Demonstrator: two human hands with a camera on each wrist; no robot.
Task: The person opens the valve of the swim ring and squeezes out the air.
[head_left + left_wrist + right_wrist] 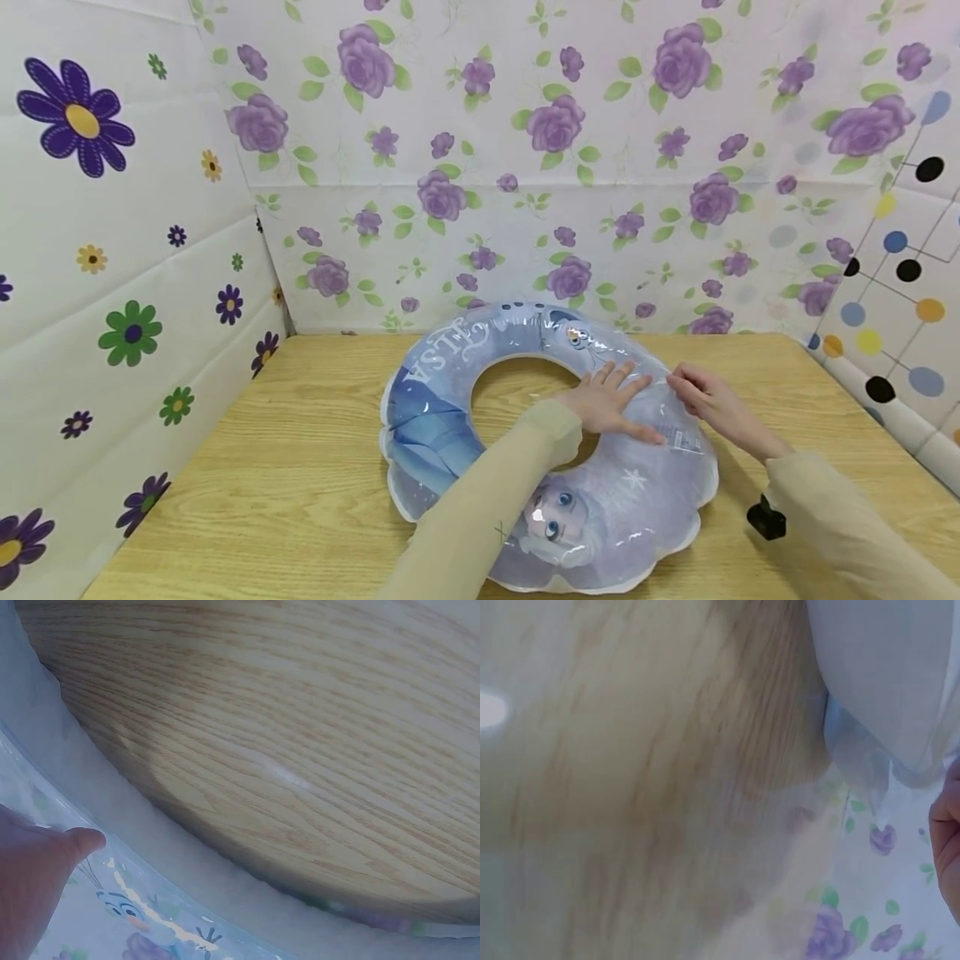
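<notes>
An inflated swim ring (438, 400), pale blue and lilac with cartoon figures and "ELSA" lettering, lies on the wooden table (300, 467). My left hand (609, 404) rests with spread fingers on the ring's right part, its forearm reaching across the hole. In the left wrist view that hand (37, 877) shows at the lower left, over the clear vinyl near a small snowman print. At the ring's outer right edge, the curled fingers of my right hand (712, 407) pinch the rim; what exactly lies between the fingertips is hidden. The right wrist view catches only part of this hand (946, 847) beside the ring (892, 667).
Behind the table hangs a cloth with purple roses (555, 125). A cloth with daisy prints (135, 250) stands at the left, one with coloured dots (907, 271) at the right. A black object (767, 520) sits under my right sleeve.
</notes>
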